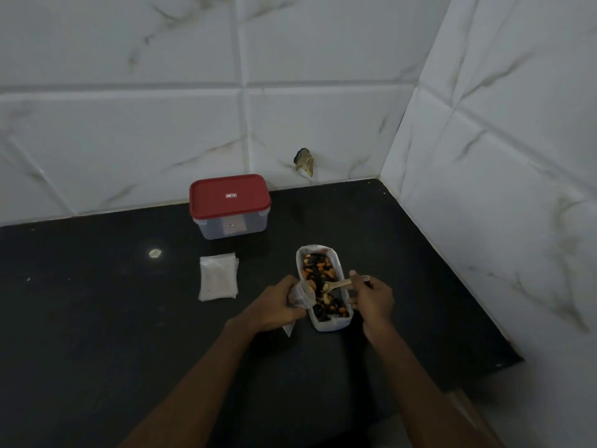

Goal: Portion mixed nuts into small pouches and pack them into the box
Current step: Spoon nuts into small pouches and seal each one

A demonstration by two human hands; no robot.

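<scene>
Left hand (277, 307) curls round a clear pouch (303, 295), holding its mouth open at the left rim of the nut tub (329, 324). Right hand (371, 299) pinches a wooden spoon (337, 284), its bowl down among the nuts (318, 270). The tub sits toward the right edge of the counter (97, 318). Spare pouches (219, 276) lie to its left. The box (230, 205), red lid on, stands near the back edge.

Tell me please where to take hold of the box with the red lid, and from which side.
Probably at its two short ends, just under the red lid, coming from the front. The box stands upright and closed, its long side faces the front, and the tiled wall is close behind it, so there is little room to reach from behind.
</scene>
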